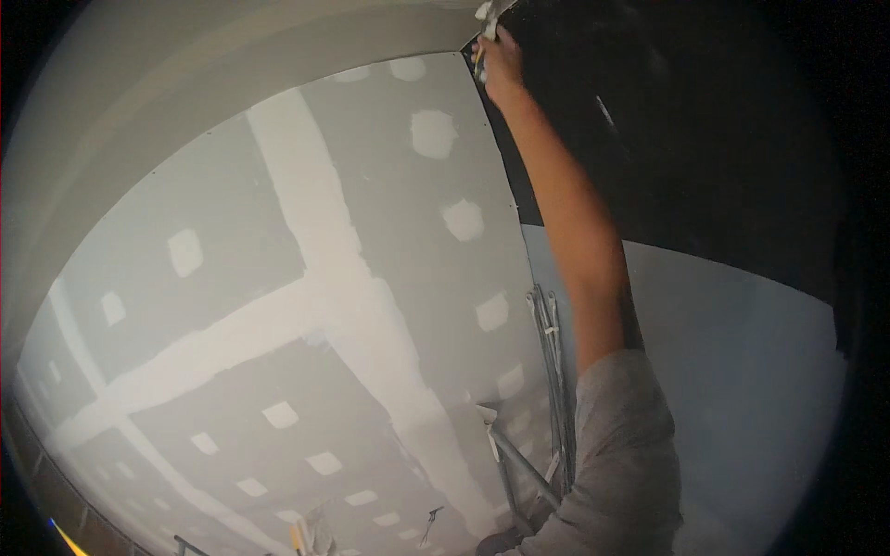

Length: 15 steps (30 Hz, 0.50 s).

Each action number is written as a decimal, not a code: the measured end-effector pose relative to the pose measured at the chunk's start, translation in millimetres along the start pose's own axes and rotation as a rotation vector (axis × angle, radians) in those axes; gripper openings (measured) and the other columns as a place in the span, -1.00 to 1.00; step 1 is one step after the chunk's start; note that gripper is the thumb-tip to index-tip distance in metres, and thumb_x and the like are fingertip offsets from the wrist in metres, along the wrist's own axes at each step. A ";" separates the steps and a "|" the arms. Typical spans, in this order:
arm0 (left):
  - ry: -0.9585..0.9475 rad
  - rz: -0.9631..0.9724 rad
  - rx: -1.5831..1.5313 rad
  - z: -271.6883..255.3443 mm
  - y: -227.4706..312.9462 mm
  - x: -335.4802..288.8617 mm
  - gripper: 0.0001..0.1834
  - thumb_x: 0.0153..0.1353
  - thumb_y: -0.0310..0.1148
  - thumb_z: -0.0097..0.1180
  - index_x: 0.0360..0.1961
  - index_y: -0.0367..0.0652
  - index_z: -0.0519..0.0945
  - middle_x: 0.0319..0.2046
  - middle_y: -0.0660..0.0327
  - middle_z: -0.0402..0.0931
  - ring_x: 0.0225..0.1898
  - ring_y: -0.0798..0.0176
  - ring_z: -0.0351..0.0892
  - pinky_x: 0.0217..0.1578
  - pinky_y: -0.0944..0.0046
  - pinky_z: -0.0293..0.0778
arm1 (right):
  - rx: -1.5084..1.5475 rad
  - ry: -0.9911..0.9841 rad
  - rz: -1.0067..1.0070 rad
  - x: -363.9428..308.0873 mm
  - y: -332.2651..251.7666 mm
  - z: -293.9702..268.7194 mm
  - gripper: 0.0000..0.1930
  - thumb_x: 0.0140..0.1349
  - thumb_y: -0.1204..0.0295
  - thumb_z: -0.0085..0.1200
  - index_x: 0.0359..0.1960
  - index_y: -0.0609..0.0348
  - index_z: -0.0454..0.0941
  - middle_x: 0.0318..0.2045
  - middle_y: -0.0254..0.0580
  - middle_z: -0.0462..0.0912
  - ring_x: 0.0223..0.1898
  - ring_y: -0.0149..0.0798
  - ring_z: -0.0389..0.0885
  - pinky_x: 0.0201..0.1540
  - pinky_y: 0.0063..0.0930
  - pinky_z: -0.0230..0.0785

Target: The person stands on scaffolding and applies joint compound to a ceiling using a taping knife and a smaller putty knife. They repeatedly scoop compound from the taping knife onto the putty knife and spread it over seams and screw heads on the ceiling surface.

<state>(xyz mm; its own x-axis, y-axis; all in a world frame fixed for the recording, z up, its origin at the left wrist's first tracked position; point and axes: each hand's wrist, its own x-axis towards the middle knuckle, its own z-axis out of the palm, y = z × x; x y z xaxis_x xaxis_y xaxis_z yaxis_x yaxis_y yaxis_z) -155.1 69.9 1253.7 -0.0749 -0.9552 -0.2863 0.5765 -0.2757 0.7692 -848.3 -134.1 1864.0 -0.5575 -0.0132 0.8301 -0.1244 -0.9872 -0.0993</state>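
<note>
Right hand [503, 67] holds a scraper-like tool [490, 28] high beside the upper corner

The hand is closed around the tool, whose pale end points upward, close to the top edge of the view. I cannot tell if this end touches the surface there. The tool is near the place where a large grey board [185, 176] meets a dark surface [723, 139]. The bare forearm [575, 213] is stretched up from a grey sleeve [621, 445] at lower right. Wide white strips [320, 213] cross the board, and white patches [433, 134] lie between them. Below the dark surface is a blue-grey surface [742, 352]. Some long grey tubes [556, 371] run just left of the arm. At the lower edge, a pale object [320, 535] is too blurred to identify.
</note>
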 end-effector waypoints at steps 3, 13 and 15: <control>0.010 -0.006 -0.011 -8.8 -1.9 -1.1 -0.41 0.31 0.02 0.02 0.19 -0.21 0.46 -0.23 0.15 0.60 -0.31 0.16 0.61 -0.36 0.12 0.57 | -0.062 0.110 0.072 107.1 21.2 -0.7 -0.77 0.30 0.38 0.11 -0.05 0.11 0.58 -0.50 -0.23 0.55 -0.54 -0.32 0.51 -0.52 -0.40 0.34; 0.112 0.044 -0.092 -34.0 -12.9 -25.2 -0.37 0.33 0.10 0.02 0.20 -0.19 0.46 -0.25 0.17 0.60 -0.33 0.17 0.60 -0.40 0.13 0.56 | 0.147 0.238 0.127 134.7 48.1 53.1 -0.79 0.35 0.45 -0.01 0.00 0.09 0.51 -0.53 -0.25 0.53 -0.61 -0.29 0.49 -0.62 -0.35 0.30; 0.103 0.051 -0.092 -42.8 -13.4 -27.1 -0.37 0.34 0.11 0.02 0.20 -0.18 0.46 -0.25 0.18 0.60 -0.33 0.17 0.60 -0.41 0.13 0.55 | 0.170 0.266 0.127 128.6 35.0 69.9 -0.73 0.36 0.50 -0.02 0.07 0.10 0.48 -0.48 -0.24 0.55 -0.58 -0.29 0.49 -0.59 -0.35 0.33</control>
<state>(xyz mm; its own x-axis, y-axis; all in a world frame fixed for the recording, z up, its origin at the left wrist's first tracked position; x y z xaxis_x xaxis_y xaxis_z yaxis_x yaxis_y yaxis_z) -126.0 104.1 1226.8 0.0371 -0.9503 -0.3092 0.6501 -0.2120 0.7297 -867.1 -181.4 2005.6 -0.7571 -0.1178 0.6426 0.0856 -0.9930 -0.0812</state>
